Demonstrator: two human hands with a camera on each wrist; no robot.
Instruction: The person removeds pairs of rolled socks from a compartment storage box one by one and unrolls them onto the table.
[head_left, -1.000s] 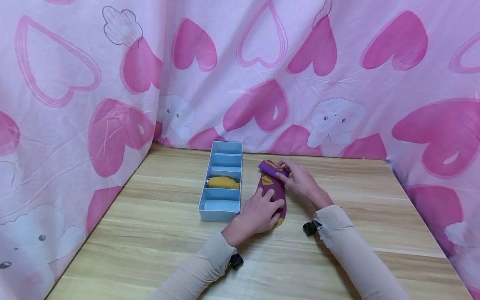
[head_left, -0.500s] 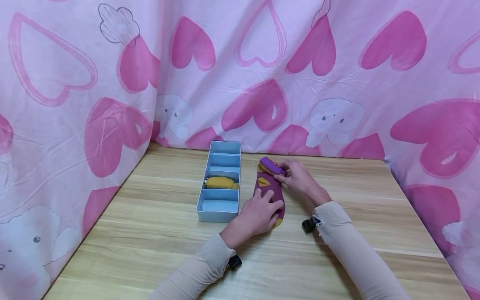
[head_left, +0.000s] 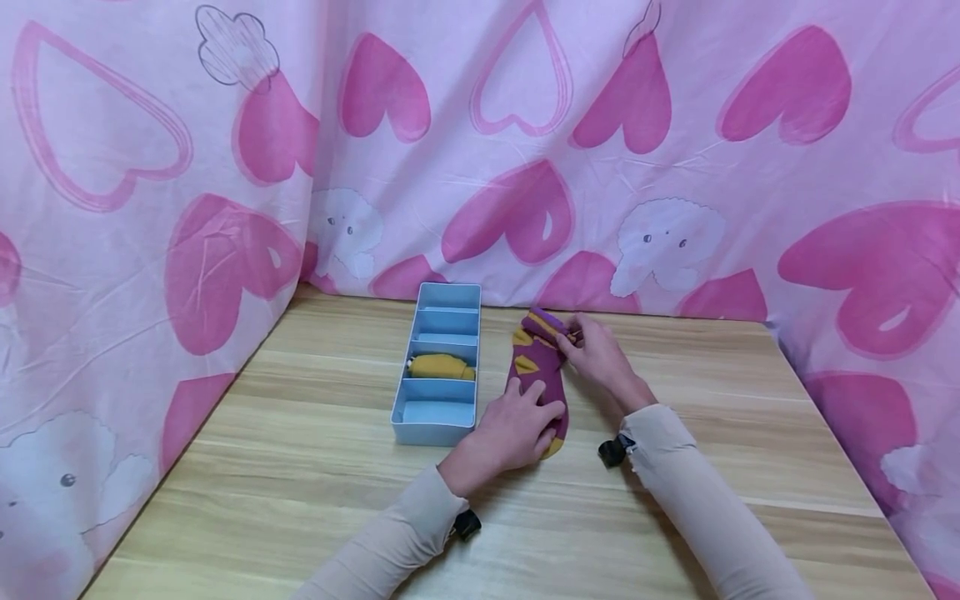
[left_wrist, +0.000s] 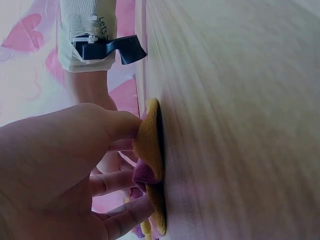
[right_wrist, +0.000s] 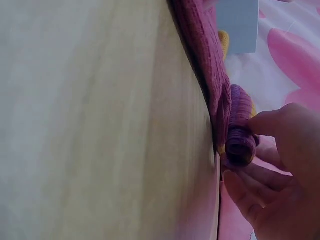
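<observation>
Right of centre in the head view, a maroon sock point(head_left: 552, 383) with yellow patches lies on the wooden table point(head_left: 262, 467), running from the middle of the frame down to its yellow toe; whether it is one sock or a stacked pair, I cannot tell. At its upper end the cuff is turned into a purple roll point(head_left: 542, 327), and the right hand point(head_left: 598, 354) pinches that roll at its right end between thumb and fingers. In the right wrist view the coiled end shows at lower right, between the digits.

The left hand point(head_left: 517, 423) rests on the lower part of the sock, fingers spread apart and pressing it without closing round it; the left wrist view shows their tips against the yellow and maroon knit.

Just left of the sock stands a pale blue box point(head_left: 432, 434) with four compartments in a row. A mustard-yellow bundle point(head_left: 441, 366) sits in the third compartment from the top. A pink curtain point(head_left: 517, 150) printed with hearts fills the upper frame.
</observation>
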